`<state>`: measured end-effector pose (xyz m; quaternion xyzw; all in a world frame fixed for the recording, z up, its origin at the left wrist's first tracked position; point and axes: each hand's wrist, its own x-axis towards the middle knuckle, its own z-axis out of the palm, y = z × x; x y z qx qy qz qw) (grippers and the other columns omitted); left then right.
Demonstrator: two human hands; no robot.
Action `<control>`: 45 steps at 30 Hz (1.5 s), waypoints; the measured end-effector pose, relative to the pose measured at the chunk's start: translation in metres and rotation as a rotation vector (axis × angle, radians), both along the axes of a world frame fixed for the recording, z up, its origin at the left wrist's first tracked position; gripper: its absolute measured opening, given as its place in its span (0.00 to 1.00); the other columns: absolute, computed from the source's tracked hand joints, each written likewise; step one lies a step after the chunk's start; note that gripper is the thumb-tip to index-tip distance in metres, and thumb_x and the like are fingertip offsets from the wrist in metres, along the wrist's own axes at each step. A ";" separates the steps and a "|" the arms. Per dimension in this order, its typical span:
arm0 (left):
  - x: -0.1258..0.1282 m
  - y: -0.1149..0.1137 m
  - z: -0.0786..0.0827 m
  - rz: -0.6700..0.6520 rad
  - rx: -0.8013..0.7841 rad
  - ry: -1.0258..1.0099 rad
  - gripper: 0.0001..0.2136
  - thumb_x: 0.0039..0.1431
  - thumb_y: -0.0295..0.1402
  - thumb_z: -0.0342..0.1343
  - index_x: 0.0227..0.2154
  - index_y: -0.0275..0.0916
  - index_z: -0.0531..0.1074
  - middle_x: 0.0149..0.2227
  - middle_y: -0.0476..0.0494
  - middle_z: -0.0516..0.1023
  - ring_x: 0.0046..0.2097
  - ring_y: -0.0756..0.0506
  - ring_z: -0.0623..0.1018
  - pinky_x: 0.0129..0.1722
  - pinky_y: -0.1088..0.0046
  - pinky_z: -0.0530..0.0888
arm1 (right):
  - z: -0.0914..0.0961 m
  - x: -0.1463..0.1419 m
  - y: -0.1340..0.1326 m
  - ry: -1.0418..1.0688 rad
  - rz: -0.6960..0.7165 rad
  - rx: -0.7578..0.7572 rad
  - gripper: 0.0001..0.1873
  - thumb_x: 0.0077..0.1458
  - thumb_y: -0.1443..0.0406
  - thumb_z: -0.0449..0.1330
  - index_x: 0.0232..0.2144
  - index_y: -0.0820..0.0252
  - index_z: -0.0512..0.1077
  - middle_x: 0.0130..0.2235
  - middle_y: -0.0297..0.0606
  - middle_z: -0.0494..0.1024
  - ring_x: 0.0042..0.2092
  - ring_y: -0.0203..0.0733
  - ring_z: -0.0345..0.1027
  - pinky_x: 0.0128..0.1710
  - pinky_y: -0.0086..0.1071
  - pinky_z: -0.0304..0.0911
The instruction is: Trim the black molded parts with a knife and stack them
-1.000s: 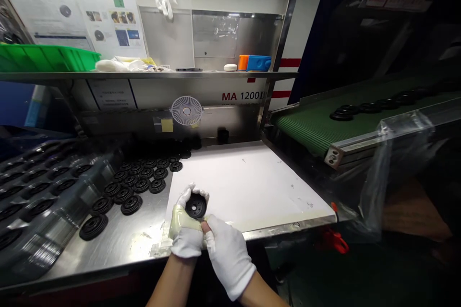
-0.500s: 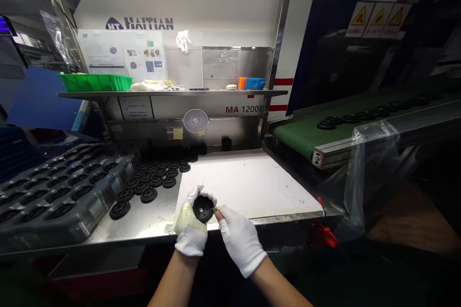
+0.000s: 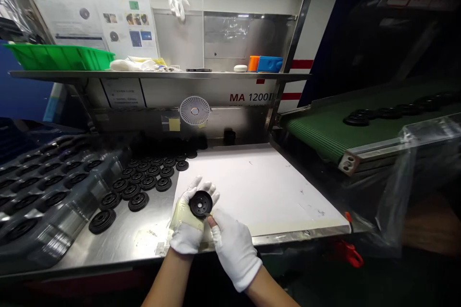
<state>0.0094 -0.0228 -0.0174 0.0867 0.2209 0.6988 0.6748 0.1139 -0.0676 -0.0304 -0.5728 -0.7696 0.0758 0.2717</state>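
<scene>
In the head view, my left hand (image 3: 188,220), in a white glove with a yellowish palm, holds a round black wheel-like part (image 3: 200,204) with a centre hole and small holes around it. The part's face is turned up toward me, and some fingers show beyond its far rim. My right hand (image 3: 232,244), also white-gloved with a bare thumb tip, is closed at the part's lower right edge. Whatever is between its fingers is hidden. Both hands are over the front edge of a white sheet (image 3: 252,187) on the metal table.
Several similar black parts (image 3: 139,201) lie on the table at left, beside stacked clear trays (image 3: 68,220) filled with more. At right a green conveyor (image 3: 324,134) carries others. A shelf (image 3: 162,75) with a green bin (image 3: 61,57) crosses the back, above a small fan (image 3: 195,111).
The camera view has moved closer to the table. My left fingers have spread more around the black part, which faces me more fully. My right hand has shifted slightly down along its edge.
</scene>
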 end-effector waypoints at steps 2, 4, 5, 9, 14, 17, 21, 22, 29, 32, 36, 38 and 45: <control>-0.002 0.004 -0.002 -0.095 0.010 0.040 0.16 0.49 0.26 0.52 0.43 0.34 0.69 0.34 0.36 0.74 0.37 0.40 0.75 0.35 0.58 0.74 | -0.002 0.005 0.010 0.007 -0.019 0.002 0.13 0.61 0.62 0.45 0.31 0.55 0.68 0.29 0.32 0.76 0.29 0.36 0.67 0.27 0.30 0.47; -0.002 0.010 -0.004 -0.132 0.030 0.048 0.15 0.48 0.26 0.52 0.41 0.33 0.70 0.30 0.40 0.73 0.33 0.43 0.75 0.33 0.62 0.74 | -0.005 0.011 0.019 -0.002 -0.049 0.003 0.13 0.61 0.63 0.45 0.31 0.56 0.68 0.28 0.32 0.75 0.28 0.36 0.67 0.27 0.30 0.47; -0.001 0.013 -0.005 -0.123 0.033 0.041 0.13 0.48 0.26 0.53 0.40 0.34 0.70 0.28 0.42 0.72 0.31 0.45 0.74 0.32 0.64 0.74 | -0.007 0.013 0.023 -0.015 -0.067 0.002 0.13 0.61 0.63 0.45 0.31 0.56 0.68 0.27 0.32 0.75 0.28 0.36 0.67 0.26 0.30 0.47; 0.006 0.028 -0.009 -0.092 0.008 0.018 0.07 0.49 0.26 0.55 0.33 0.35 0.71 0.25 0.46 0.70 0.29 0.49 0.72 0.31 0.70 0.73 | -0.015 0.014 0.029 -0.057 -0.092 -0.010 0.13 0.61 0.62 0.45 0.30 0.55 0.66 0.26 0.31 0.74 0.26 0.36 0.65 0.25 0.31 0.44; 0.012 0.034 -0.012 0.005 -0.001 0.003 0.05 0.49 0.24 0.54 0.31 0.38 0.71 0.25 0.49 0.70 0.30 0.51 0.73 0.37 0.72 0.73 | -0.019 0.005 0.026 -0.025 -0.073 -0.018 0.12 0.61 0.62 0.45 0.31 0.55 0.67 0.28 0.32 0.75 0.27 0.37 0.66 0.26 0.31 0.44; 0.012 0.029 -0.010 0.000 -0.022 0.026 0.11 0.49 0.24 0.53 0.37 0.37 0.71 0.32 0.43 0.74 0.35 0.47 0.75 0.40 0.64 0.73 | -0.018 0.005 0.026 -0.020 -0.056 -0.036 0.13 0.61 0.62 0.45 0.31 0.55 0.68 0.28 0.32 0.75 0.28 0.38 0.67 0.26 0.31 0.44; 0.010 0.023 -0.006 -0.124 -0.057 0.026 0.13 0.49 0.26 0.51 0.40 0.31 0.70 0.31 0.37 0.73 0.33 0.43 0.75 0.34 0.60 0.74 | -0.018 0.012 0.028 0.004 -0.067 -0.044 0.12 0.61 0.63 0.45 0.34 0.54 0.68 0.29 0.32 0.76 0.29 0.38 0.67 0.27 0.31 0.45; 0.010 0.023 -0.005 -0.126 -0.054 0.016 0.12 0.49 0.26 0.51 0.38 0.32 0.70 0.29 0.40 0.73 0.32 0.44 0.74 0.33 0.62 0.74 | -0.018 0.014 0.029 0.009 -0.077 -0.045 0.12 0.61 0.63 0.45 0.34 0.54 0.68 0.30 0.32 0.76 0.29 0.38 0.67 0.27 0.31 0.45; 0.018 0.031 -0.007 0.007 -0.045 -0.012 0.05 0.49 0.24 0.54 0.30 0.38 0.70 0.22 0.51 0.68 0.27 0.52 0.72 0.36 0.71 0.73 | -0.023 0.003 0.021 0.010 -0.097 -0.040 0.12 0.61 0.62 0.46 0.31 0.55 0.67 0.27 0.31 0.75 0.26 0.37 0.66 0.25 0.31 0.43; 0.015 0.027 -0.009 0.019 -0.018 0.018 0.12 0.49 0.25 0.54 0.38 0.37 0.70 0.31 0.45 0.74 0.34 0.48 0.74 0.40 0.66 0.73 | -0.020 0.002 0.020 0.024 -0.079 -0.030 0.12 0.61 0.63 0.46 0.30 0.55 0.67 0.26 0.31 0.74 0.26 0.38 0.66 0.25 0.31 0.43; 0.009 0.019 -0.010 -0.152 -0.033 0.044 0.15 0.49 0.28 0.52 0.42 0.33 0.70 0.35 0.36 0.74 0.35 0.43 0.75 0.34 0.62 0.74 | -0.019 0.012 0.022 0.050 -0.067 -0.022 0.11 0.60 0.64 0.46 0.34 0.55 0.68 0.29 0.32 0.75 0.28 0.38 0.66 0.27 0.31 0.45; 0.010 0.020 -0.009 -0.145 -0.042 0.019 0.11 0.49 0.27 0.53 0.38 0.33 0.71 0.28 0.42 0.72 0.31 0.46 0.74 0.32 0.67 0.74 | -0.021 0.016 0.024 0.063 -0.076 -0.031 0.11 0.60 0.64 0.45 0.34 0.55 0.68 0.29 0.32 0.75 0.28 0.38 0.66 0.27 0.30 0.46; 0.018 0.027 -0.011 -0.006 -0.059 -0.006 0.06 0.48 0.24 0.54 0.31 0.39 0.71 0.24 0.50 0.70 0.28 0.51 0.73 0.34 0.73 0.73 | -0.028 0.002 0.017 0.060 -0.100 -0.052 0.13 0.61 0.62 0.45 0.29 0.55 0.67 0.26 0.31 0.74 0.26 0.38 0.66 0.25 0.31 0.43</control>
